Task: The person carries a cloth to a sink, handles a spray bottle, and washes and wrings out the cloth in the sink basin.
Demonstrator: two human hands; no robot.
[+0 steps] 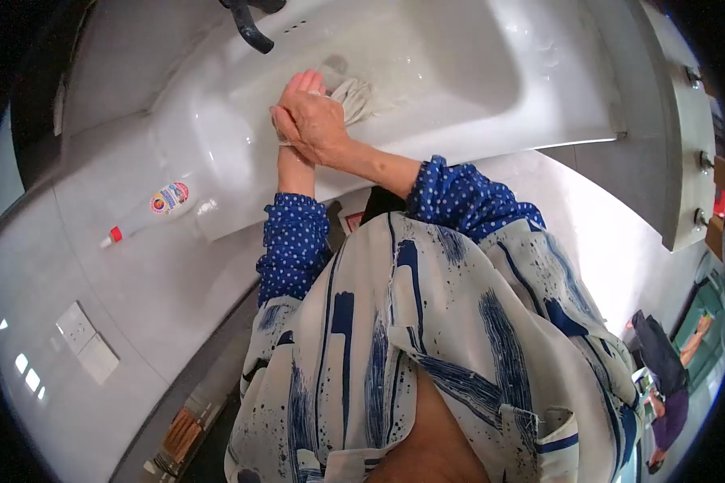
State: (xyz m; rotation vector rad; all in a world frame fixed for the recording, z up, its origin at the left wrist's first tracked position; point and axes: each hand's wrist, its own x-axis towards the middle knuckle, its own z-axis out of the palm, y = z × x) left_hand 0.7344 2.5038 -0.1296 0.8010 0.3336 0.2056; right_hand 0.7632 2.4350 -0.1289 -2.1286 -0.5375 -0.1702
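Note:
Above the white sink (451,80), my two hands are clasped together. My right hand (316,125) lies over my left hand (304,79), its fingers wrapped round it. The pink fingers of my left hand stretch out beyond, and most of its palm is covered. A wet, pale cloth (354,98) rests in the basin just beside and behind the hands. A black faucet (252,32) juts in at the top, with no water visibly running from it.
A clear bottle (167,200) with a red tip lies on the light ledge at left. Nearer the lower left is a white wall plate (87,340). Brushes (181,435) show at the bottom left. A cabinet (689,137) stands at right, and another person (669,386) is beyond.

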